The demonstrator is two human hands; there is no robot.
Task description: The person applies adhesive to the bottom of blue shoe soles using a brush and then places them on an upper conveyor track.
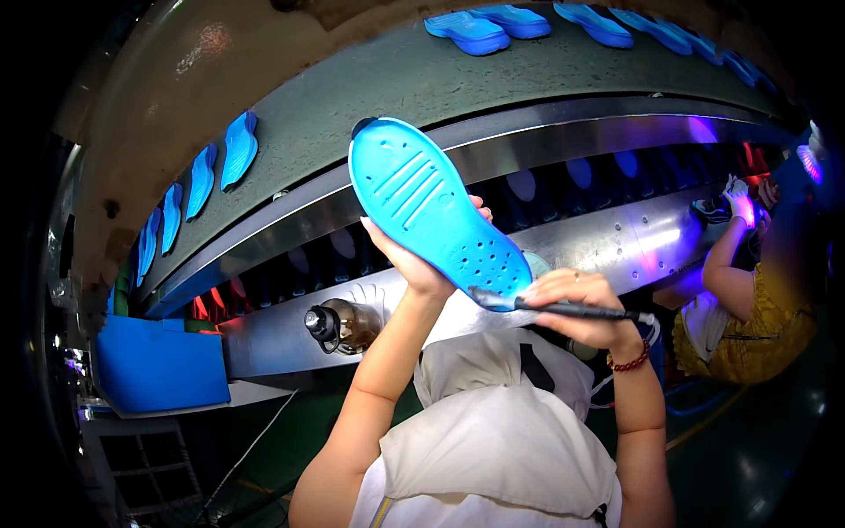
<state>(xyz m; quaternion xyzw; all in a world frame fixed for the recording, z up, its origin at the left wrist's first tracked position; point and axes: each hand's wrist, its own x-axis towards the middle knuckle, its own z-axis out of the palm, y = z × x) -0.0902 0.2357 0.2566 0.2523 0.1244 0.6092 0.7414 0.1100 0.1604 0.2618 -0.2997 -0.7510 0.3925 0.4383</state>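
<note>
A bright blue shoe sole (pixel 422 207) is tilted up in front of me, its ridged and holed face toward me. A small black piece shows at its upper end. My left hand (pixel 421 268) is closed on the sole's left edge, fingertips showing past the right edge. In my right hand (pixel 581 308), the fingers are wrapped round a black-handled brush (pixel 576 310). The brush's tip lies against the sole's lower end, and that hand is right beside the edge there. A red bead bracelet is on my right wrist.
Beyond the sole runs a green conveyor belt (pixel 326 110) carrying several blue soles (pixel 239 150). Dark shoe uppers line a lower channel behind a metal ledge (pixel 607 251). A bottle (pixel 350 326) stands on the ledge, left of me. A blue box (pixel 161 363) is farther left. A co-worker (pixel 748 299) sits at right.
</note>
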